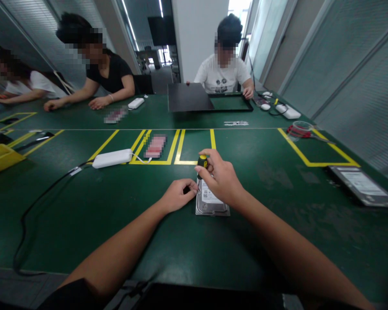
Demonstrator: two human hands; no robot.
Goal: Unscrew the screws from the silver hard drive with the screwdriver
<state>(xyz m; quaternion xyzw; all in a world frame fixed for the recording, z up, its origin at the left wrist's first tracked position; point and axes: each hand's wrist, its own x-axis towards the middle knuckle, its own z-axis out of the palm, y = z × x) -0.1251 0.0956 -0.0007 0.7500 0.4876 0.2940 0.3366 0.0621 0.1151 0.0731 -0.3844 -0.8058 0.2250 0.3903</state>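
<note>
A silver hard drive (212,208) with a white label lies flat on the green table, straight in front of me. My right hand (221,176) is closed round the black and yellow handle of a screwdriver (202,162), held upright over the far part of the drive. The screwdriver's tip is hidden behind my fingers. Against the drive's left edge rests my left hand (180,194), its fingers curled and pressed together at the drive's side. Whether it pinches anything small there is hidden.
At right lies another hard drive (364,185), near a clear plastic cup (300,130) with red contents. A white power strip (112,158), its black cable and a phone (155,146) lie at left. Across the table a person (224,73) holds a black panel (190,98) and frame.
</note>
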